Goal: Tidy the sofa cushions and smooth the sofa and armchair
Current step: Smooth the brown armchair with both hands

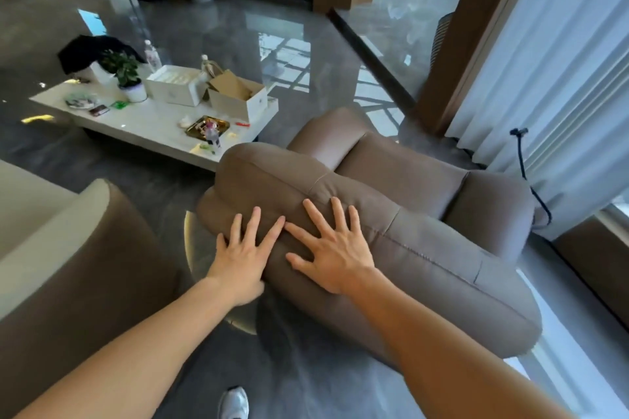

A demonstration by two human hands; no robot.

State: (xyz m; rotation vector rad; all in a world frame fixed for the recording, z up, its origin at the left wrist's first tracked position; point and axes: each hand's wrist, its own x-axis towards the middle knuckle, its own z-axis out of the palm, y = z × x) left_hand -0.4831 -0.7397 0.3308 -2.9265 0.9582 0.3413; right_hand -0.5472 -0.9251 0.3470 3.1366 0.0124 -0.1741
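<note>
A padded brown armchair (425, 248) fills the centre and right of the head view, seen from behind its backrest. My left hand (243, 255) lies flat on the left end of the backrest top, fingers spread. Beside it, my right hand (335, 248) presses flat on the same cushion, fingers apart, with its index fingertip nearly touching the left one. Neither hand holds anything. Part of a sofa (68, 265), brown with a cream seat, shows at the left edge.
A low white coffee table (149, 127) stands beyond the armchair with boxes, a potted plant, bottles and a gold tray. A round glass side table (197, 248) sits between sofa and armchair. White curtains (561, 61) hang at right. My shoe (235, 401) is on the glossy grey floor.
</note>
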